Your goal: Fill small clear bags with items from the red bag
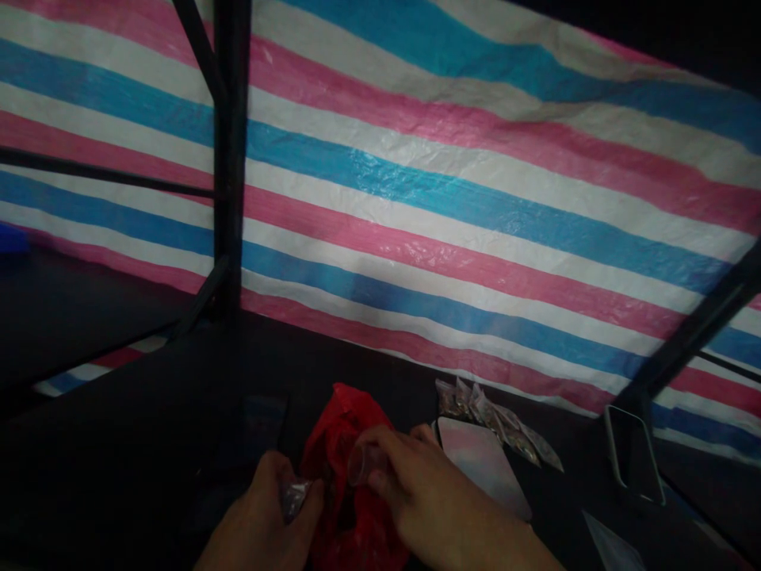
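- While both hands work low at the front edge of the dark table [148, 444], one red plastic bag [342, 444] lies between them, rising just behind the fingers.
- One small clear cup [361, 463] sits in the right hand [416, 492], pinched between thumb and fingertips, its mouth turned toward the red plastic bag and touching it.
- One small clear packet [296, 498] is gripped by the left hand [267, 515], held between thumb and curled fingers, just left of the bag.
- A row of small filled packets [493, 420], too blurred to count exactly, lies to the right near the striped tarp [476, 198].
- Two flat phone-like slabs show: one pale one [484, 464] just beside the right hand, one dark one [635, 454] well apart to the right.
- The left hand comes in from the bottom edge, knuckles up; the right forearm reaches in diagonally from the lower right, wrist bent inward.
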### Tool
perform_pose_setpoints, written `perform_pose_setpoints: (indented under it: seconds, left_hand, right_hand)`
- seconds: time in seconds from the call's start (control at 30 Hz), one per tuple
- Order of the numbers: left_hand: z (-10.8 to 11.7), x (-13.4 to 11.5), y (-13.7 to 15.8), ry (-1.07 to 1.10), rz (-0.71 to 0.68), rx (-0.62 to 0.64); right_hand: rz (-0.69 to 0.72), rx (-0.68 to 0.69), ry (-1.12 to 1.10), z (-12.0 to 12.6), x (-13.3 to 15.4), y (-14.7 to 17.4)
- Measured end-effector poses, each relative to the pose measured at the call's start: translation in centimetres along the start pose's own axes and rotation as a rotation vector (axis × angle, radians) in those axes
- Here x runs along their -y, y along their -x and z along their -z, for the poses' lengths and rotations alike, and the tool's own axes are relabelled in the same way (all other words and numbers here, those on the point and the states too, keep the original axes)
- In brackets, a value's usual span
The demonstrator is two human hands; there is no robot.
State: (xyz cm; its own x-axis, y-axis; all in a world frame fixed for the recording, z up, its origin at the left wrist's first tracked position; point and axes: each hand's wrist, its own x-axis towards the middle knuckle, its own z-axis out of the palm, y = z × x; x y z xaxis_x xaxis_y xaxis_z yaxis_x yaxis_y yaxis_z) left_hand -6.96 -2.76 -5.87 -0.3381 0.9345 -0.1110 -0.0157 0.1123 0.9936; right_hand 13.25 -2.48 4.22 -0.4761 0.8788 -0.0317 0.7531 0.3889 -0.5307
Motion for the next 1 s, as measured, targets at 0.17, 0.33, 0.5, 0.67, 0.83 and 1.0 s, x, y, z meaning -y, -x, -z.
perform_pose_setpoints:
  seconds: [0.17,0.33,0.5,0.67,0.83,1.0]
  left_hand:
    - [-1.2,-1.0,-0.1,-0.206,-0.121,0.094]
    - [-1.4,-2.3,0.1,-0.28,-0.309,0.057]
    - [-1.4,-2.7,0.3,-0.31,-0.438,0.036]
    - [-2.2,-3.1,1.0,-0.208,-0.503,-0.031]
    - [-3.3,-2.3,1.1,-0.246,-0.474,0.026]
    - [-3.3,-1.5,2.2,-0.379,-0.337,0.059]
  right_hand:
    - [-0.025,0.123,-0.066,-0.4,0.5,0.5]
    - [-0.007,0.187,0.125,-0.1,-0.8,1.1]
    - [0.035,0.073,0.269,-0.1,-1.7,1.4]
    - [-0.008,0.018,0.395,0.2,-1.3,1.6]
    - [-0.027,0.031,0.393,-0.2,-0.7,1.2]
    - [0.005,0.101,0.39,-1.3,-0.9,0.0]
